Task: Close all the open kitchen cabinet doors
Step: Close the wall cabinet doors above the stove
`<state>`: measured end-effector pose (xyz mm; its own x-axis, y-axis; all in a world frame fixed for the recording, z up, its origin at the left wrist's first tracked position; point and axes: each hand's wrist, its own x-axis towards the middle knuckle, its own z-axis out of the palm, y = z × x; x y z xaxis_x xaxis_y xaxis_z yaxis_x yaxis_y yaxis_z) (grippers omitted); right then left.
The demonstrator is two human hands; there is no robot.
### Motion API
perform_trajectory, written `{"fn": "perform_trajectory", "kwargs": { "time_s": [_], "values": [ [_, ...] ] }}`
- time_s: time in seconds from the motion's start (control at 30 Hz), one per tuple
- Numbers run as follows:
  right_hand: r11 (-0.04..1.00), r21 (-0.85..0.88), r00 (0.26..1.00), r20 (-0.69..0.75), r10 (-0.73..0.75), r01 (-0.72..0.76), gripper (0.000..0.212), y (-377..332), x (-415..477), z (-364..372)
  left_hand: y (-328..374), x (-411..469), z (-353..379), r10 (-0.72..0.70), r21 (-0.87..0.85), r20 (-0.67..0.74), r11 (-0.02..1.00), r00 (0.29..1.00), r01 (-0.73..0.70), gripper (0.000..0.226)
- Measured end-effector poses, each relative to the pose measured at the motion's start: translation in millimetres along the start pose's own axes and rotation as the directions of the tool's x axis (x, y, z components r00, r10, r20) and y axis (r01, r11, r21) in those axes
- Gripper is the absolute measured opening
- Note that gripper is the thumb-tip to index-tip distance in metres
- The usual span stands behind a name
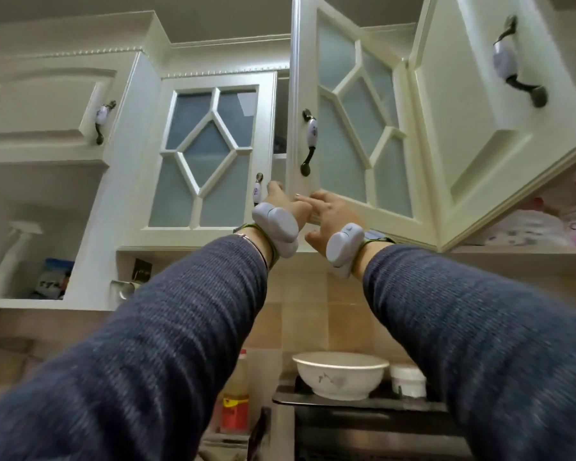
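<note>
The step in hand is the closing of the twin glazed upper cabinet; its landmark is the open glazed door [356, 128], swung out toward the camera, with the solid panel door [499, 121] to its right also standing wide open; to its left the second glazed door [210, 154] sits nearly shut, a narrow dark gap remaining at its free edge; further left a solid door [47, 104] appears closed. The right hand [326, 211] lies with fingers spread flat against the lower corner of the open glazed door, grasping nothing; the left hand [285, 201] reaches to the free edge of the second glazed door beside its handle [257, 191], fingers extended, not clenched. The next move calls for a steady push toward the cabinet frame; then the solid panel door. Below, a bottle [235, 394] carries a red and yellow label; its writing cannot be read.
</note>
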<state>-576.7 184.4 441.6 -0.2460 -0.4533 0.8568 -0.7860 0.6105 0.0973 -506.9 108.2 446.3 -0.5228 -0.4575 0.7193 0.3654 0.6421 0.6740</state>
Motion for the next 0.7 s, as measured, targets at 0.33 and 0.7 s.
{"fn": "perform_trajectory", "kwargs": {
  "time_s": [0.33,0.7],
  "values": [
    [0.996,-0.072,0.998,0.014,0.059,-0.058,0.066,-14,35,64,-71,61,-8,0.013,0.009,0.059,1.0,0.998,-0.014,0.071],
    [0.996,-0.072,0.998,0.011,0.057,-0.056,0.068,1,63,126,-135,98,1,0.224,0.397,0.16,0.877,0.961,-0.271,0.064]
  ]
}}
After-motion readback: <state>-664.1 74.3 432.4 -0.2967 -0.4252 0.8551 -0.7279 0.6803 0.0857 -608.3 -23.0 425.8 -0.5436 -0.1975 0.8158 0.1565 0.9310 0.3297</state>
